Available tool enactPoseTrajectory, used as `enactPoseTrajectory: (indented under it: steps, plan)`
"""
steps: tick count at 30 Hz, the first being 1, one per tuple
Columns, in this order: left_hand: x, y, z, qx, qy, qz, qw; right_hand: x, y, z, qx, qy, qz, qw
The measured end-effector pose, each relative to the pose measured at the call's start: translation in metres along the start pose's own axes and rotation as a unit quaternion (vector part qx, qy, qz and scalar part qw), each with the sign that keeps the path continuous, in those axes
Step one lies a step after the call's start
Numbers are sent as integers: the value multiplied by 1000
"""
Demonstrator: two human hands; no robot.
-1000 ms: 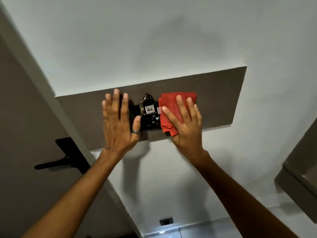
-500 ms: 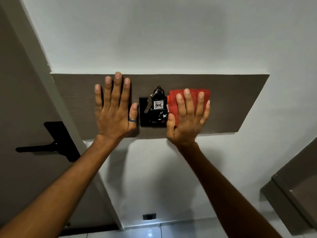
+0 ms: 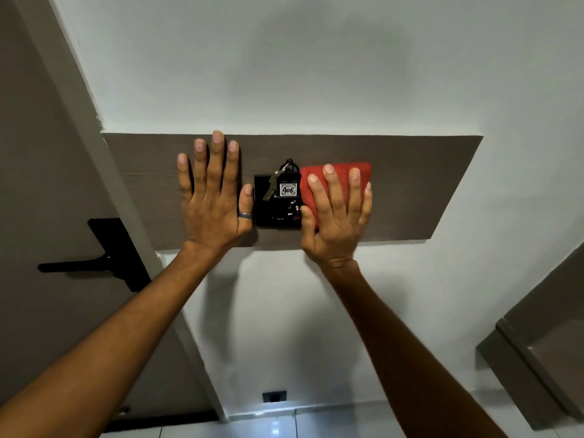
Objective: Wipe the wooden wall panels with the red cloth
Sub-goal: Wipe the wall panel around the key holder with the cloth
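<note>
The right hand (image 3: pixel 336 216) is being pressed flat, fingers spread, over the red cloth (image 3: pixel 338 175), which is being held against the wooden wall panel (image 3: pixel 410 184) just right of the black switch plate (image 3: pixel 271 213). The left hand (image 3: pixel 215 197) is being laid open and flat on the same panel just left of the plate, nothing being gripped; a ring (image 3: pixel 245 214) is being worn on its thumb. A key tag (image 3: pixel 288 188) marked 406 is hanging with a key (image 3: pixel 271 188) over the plate. Left of the plate, beyond the panel's end, a door handle (image 3: pixel 76 265) is being shown on a door (image 3: pixel 38 153).
</note>
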State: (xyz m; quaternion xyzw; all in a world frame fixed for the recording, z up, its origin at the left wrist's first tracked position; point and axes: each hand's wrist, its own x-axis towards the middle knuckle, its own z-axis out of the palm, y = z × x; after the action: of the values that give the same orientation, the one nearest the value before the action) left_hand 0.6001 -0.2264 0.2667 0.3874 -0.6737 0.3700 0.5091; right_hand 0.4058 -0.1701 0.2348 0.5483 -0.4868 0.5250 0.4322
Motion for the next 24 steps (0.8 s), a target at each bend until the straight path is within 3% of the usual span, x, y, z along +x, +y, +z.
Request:
enactPoseTrajectory:
  steps: [2,4,6,9,13,18,24]
  plan:
    - [-2,0,1,-7,0,1,1000,-1,20,-6,8,-19,-14,1000]
    - [0,0,0,-5,2,1,1000,10,3,-4,15,1,85,996]
    - [1,0,-4,-4,-7,-2,1000,16,-22,-3,14,2,117,993]
    - [-2,0,-3,-14,-16,7,1000,10,3,-6,11,-38,-1,999]
    - [1,-3,-7,-14,-13,13,1000,3,-1,-14,9,-63,63,996]
    - [0,-2,-7,-21,-15,11,1000,26,12,-18,10,-79,-41,996]
    - [-1,-1,-4,-16,-7,6,1000,-18,12,-19,-9,-113,-13,994]
